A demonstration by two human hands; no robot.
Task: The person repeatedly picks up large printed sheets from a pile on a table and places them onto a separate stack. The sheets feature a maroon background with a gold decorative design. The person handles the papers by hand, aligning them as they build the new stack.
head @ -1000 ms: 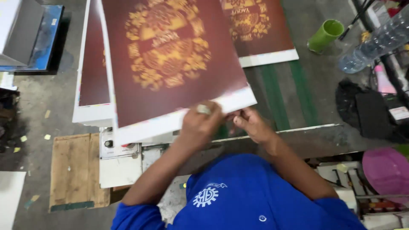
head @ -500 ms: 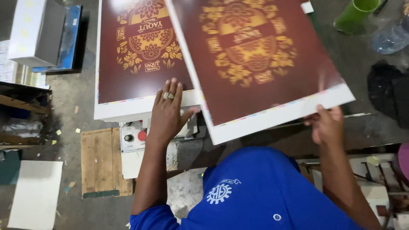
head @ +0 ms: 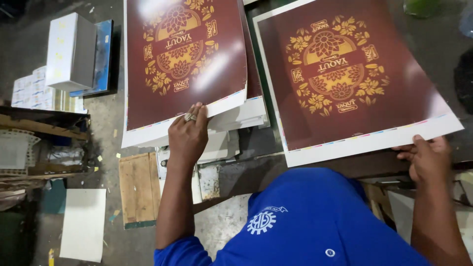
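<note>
My left hand [head: 188, 135], a ring on one finger, grips the near edge of the top maroon printed sheet [head: 185, 59] with gold floral ornament and lifts it off the stack of sheets [head: 236, 116] at the left. My right hand [head: 427, 157] holds the near right corner of a second maroon and gold sheet [head: 345, 79], which lies spread out flat at the right with its white margin toward me.
A metal table edge [head: 256, 167] runs below the sheets. On the floor at left sit a wooden pallet [head: 138, 189], a white board [head: 84, 224], a white box [head: 71, 51] and stacked cartons [head: 34, 93]. My blue shirt [head: 305, 221] fills the bottom.
My right hand carried the loose sheet rightward and laid it down flat. My left hand went from resting flat on the stack to gripping and lifting the top sheet's edge.
</note>
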